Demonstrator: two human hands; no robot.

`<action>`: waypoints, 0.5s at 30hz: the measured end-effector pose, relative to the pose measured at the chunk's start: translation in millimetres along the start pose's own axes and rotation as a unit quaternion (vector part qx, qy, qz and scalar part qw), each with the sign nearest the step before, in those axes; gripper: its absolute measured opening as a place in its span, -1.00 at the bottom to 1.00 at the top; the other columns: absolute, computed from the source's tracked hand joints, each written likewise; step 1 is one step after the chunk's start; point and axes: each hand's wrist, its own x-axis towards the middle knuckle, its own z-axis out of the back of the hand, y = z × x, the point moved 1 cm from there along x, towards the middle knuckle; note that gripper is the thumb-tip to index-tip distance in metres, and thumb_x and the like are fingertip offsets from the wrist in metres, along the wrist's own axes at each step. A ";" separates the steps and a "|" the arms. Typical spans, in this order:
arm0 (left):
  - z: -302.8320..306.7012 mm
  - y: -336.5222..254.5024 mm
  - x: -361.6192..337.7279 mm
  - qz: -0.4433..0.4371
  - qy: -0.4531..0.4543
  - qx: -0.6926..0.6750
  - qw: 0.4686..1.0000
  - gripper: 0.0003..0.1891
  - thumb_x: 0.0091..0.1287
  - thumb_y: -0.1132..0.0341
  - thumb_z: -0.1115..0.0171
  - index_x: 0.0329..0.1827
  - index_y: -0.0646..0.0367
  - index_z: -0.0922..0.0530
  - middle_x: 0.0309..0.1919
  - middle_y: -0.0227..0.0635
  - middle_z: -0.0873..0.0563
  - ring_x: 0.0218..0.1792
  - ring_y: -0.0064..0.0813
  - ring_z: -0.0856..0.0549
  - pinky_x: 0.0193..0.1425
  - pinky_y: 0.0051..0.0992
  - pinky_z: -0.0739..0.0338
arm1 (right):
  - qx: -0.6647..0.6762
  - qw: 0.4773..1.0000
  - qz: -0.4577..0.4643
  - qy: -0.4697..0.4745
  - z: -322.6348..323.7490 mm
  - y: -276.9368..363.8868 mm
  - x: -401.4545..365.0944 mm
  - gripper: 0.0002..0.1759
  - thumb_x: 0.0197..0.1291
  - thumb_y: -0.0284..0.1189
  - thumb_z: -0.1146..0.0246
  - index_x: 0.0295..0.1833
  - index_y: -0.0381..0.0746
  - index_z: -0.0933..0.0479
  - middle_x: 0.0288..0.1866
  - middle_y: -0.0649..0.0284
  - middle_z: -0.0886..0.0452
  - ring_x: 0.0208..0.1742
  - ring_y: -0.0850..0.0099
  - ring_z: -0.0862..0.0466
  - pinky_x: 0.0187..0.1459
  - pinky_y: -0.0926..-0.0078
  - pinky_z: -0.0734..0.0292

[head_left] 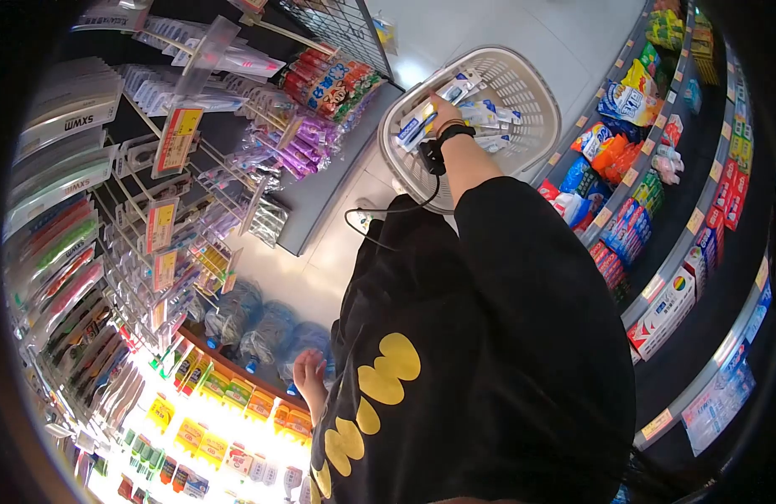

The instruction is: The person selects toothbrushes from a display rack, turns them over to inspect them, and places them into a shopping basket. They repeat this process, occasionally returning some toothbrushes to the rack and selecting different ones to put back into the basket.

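Note:
My right hand [443,111] reaches into a light grey plastic basket [535,92] at the top of the head view. Its fingers are closed on a white, blue and yellow package [417,123]. Similar blue-and-white packages [489,115] lie in the basket beside the hand. A black band with a device and a cable [352,220] is on the right wrist. My left hand [311,370] is low at the left, beside the black shirt [522,370], with its fingers curled and no object visible in them. Large clear bottles [270,336] stand near it.
Hanging packets and price tags [178,139] fill a rack at the left. Lit shelves with small boxes [212,445] run along the lower left. Curved shelves with bagged goods [631,105] and boxes [665,312] are at the right. Pale tiled floor [522,25] shows beyond the basket.

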 end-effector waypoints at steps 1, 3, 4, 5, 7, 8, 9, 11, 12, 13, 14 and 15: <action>0.4 0.3 -1.6 0.000 0.001 0.016 1.000 -0.78 0.31 0.35 -0.15 -0.02 0.17 -0.46 -0.12 -0.31 -0.64 -0.08 -0.47 -0.62 -0.02 -0.50 -0.50 | -0.056 0.997 -0.043 -0.014 1.7 1.5 10.5 -0.46 0.06 -0.21 -0.38 0.03 -0.38 -0.47 -0.12 0.14 -0.59 -0.17 0.29 -0.59 -0.16 0.39 -0.51; 1.3 -2.3 -7.7 -0.005 0.006 0.038 0.999 -0.79 0.31 0.34 -0.15 -0.03 0.17 -0.47 -0.12 -0.32 -0.64 -0.09 -0.47 -0.62 -0.02 -0.49 -0.50 | -0.041 0.999 0.011 -0.031 1.0 -10.9 24.7 -0.47 0.04 -0.24 -0.38 0.02 -0.37 -0.47 -0.13 0.14 -0.59 -0.18 0.29 -0.60 -0.17 0.38 -0.51; 3.3 -2.7 -10.3 -0.010 0.014 0.059 0.998 -0.80 0.31 0.34 -0.16 -0.04 0.16 -0.48 -0.12 -0.32 -0.64 -0.09 -0.47 -0.62 -0.02 -0.49 -0.50 | -0.025 0.996 0.069 -0.049 2.1 -14.7 21.3 -0.48 0.01 -0.26 -0.39 0.01 -0.37 -0.47 -0.14 0.14 -0.59 -0.19 0.29 -0.60 -0.19 0.38 -0.52; 6.8 -1.8 -12.2 -0.008 0.012 0.063 0.998 -0.80 0.31 0.34 -0.16 -0.04 0.16 -0.48 -0.12 -0.32 -0.64 -0.09 -0.47 -0.62 -0.02 -0.49 -0.50 | -0.025 0.996 0.065 -0.051 5.0 -18.7 17.1 -0.48 0.01 -0.26 -0.39 0.01 -0.37 -0.47 -0.14 0.14 -0.59 -0.19 0.29 -0.60 -0.19 0.38 -0.52; 11.1 2.5 -12.8 -0.012 0.021 0.066 0.998 -0.82 0.32 0.34 -0.15 -0.06 0.15 -0.49 -0.13 -0.34 -0.64 -0.10 -0.48 -0.63 -0.03 -0.49 -0.50 | 0.004 0.998 0.053 -0.027 5.9 -12.2 -0.9 -0.47 -0.05 -0.30 -0.40 0.00 -0.37 -0.47 -0.16 0.15 -0.59 -0.23 0.28 -0.61 -0.21 0.34 -0.53; 16.1 7.5 -10.7 -0.012 0.021 0.066 0.998 -0.82 0.32 0.34 -0.15 -0.06 0.15 -0.49 -0.13 -0.34 -0.64 -0.10 -0.48 -0.63 -0.03 -0.49 -0.50 | 0.018 0.999 0.048 -0.014 4.6 -6.5 -14.2 -0.47 -0.08 -0.32 -0.41 -0.01 -0.37 -0.46 -0.17 0.16 -0.60 -0.25 0.28 -0.61 -0.22 0.33 -0.54; 22.1 14.2 -7.4 -0.012 0.028 0.049 0.998 -0.83 0.33 0.33 -0.15 -0.07 0.14 -0.50 -0.13 -0.35 -0.64 -0.10 -0.49 -0.63 -0.03 -0.50 -0.50 | 0.019 0.999 0.043 -0.019 4.0 -0.5 -29.6 -0.49 -0.10 -0.35 -0.42 -0.04 -0.37 -0.47 -0.17 0.14 -0.59 -0.29 0.29 -0.62 -0.25 0.31 -0.54; 22.5 13.8 -6.0 -0.012 0.039 0.031 0.999 -0.83 0.34 0.32 -0.14 -0.07 0.13 -0.50 -0.14 -0.36 -0.64 -0.10 -0.49 -0.63 -0.03 -0.50 -0.50 | 0.026 0.993 0.085 -0.071 12.0 0.1 -24.5 -0.43 -0.13 -0.37 -0.45 -0.01 -0.41 -0.44 -0.14 0.09 -0.58 -0.26 0.25 -0.62 -0.23 0.27 -0.54; 22.9 12.8 -4.7 -0.014 0.040 0.046 0.998 -0.83 0.34 0.32 -0.13 -0.07 0.13 -0.50 -0.13 -0.36 -0.64 -0.10 -0.50 -0.62 -0.03 -0.50 -0.50 | 0.034 0.984 0.126 -0.121 14.4 1.1 -22.7 -0.37 -0.17 -0.38 -0.48 0.03 -0.45 -0.42 -0.10 0.04 -0.58 -0.23 0.21 -0.62 -0.20 0.24 -0.54; 18.9 7.6 -3.2 -0.017 0.042 0.060 0.997 -0.84 0.35 0.32 -0.12 -0.07 0.14 -0.50 -0.13 -0.37 -0.64 -0.10 -0.51 -0.62 -0.03 -0.50 -0.49 | 0.062 0.974 0.146 -0.162 11.7 9.0 -42.8 -0.41 -0.13 -0.42 -0.45 0.02 -0.44 -0.41 -0.10 0.07 -0.58 -0.22 0.23 -0.62 -0.20 0.23 -0.54; 13.5 2.2 -1.8 -0.021 0.044 0.057 0.997 -0.84 0.35 0.32 -0.12 -0.07 0.14 -0.50 -0.13 -0.37 -0.64 -0.10 -0.51 -0.62 -0.03 -0.50 -0.49 | 0.089 0.975 0.173 -0.107 13.1 17.1 -58.1 -0.46 -0.09 -0.45 -0.42 0.01 -0.43 -0.41 -0.07 0.10 -0.57 -0.19 0.28 -0.61 -0.21 0.26 -0.55; 7.5 -4.5 -0.8 -0.031 0.042 0.053 0.997 -0.84 0.36 0.32 -0.11 -0.07 0.15 -0.50 -0.13 -0.37 -0.64 -0.10 -0.52 -0.62 -0.02 -0.51 -0.49 | 0.109 0.971 0.188 -0.095 12.7 24.3 -76.2 -0.49 -0.07 -0.47 -0.41 0.01 -0.42 -0.41 -0.07 0.11 -0.57 -0.19 0.29 -0.60 -0.20 0.29 -0.54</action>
